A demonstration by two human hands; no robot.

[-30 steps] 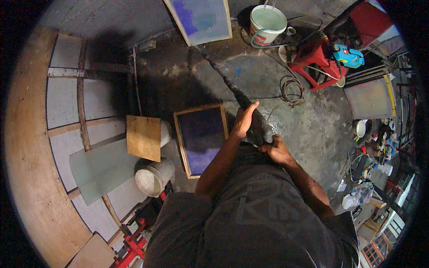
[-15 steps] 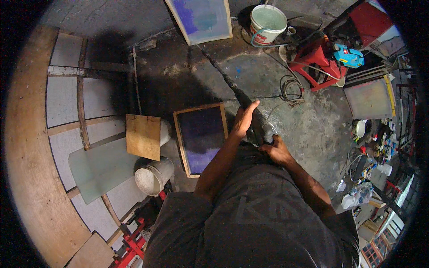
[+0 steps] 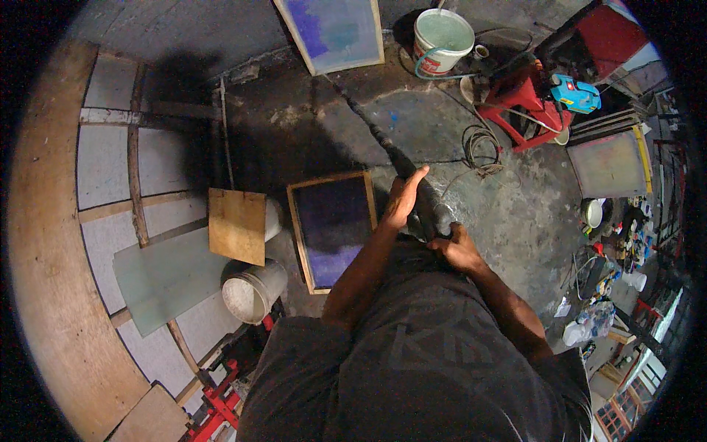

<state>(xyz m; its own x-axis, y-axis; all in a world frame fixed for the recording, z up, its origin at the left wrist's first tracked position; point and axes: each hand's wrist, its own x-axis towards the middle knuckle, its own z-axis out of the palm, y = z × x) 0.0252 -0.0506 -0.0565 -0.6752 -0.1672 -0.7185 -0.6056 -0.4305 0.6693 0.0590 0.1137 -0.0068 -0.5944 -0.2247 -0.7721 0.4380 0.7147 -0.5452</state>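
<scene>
Both my hands are on a long black pressure washer spray gun [image 3: 398, 157], whose thin lance stretches away from me toward the far wall. My left hand [image 3: 403, 201] wraps round its body, thumb up. Closer to me, my right hand [image 3: 458, 249] grips the rear end, partly hidden behind its own knuckles. The lance tip lines up with a wood-framed mesh screen [image 3: 335, 33], stained violet on its left part and leaning upright at the wall. A second framed screen [image 3: 331, 228], dark violet, stands beside my left forearm.
A white bucket of water [image 3: 443, 33] with a hose stands at the far wall. To its right, a blue pressure washer [image 3: 576, 93] rests on a red stool [image 3: 515, 103]. Coiled cable [image 3: 482, 151] lies on the wet floor. At left are a wooden board [image 3: 236, 225] and a whitish bucket [image 3: 250, 291].
</scene>
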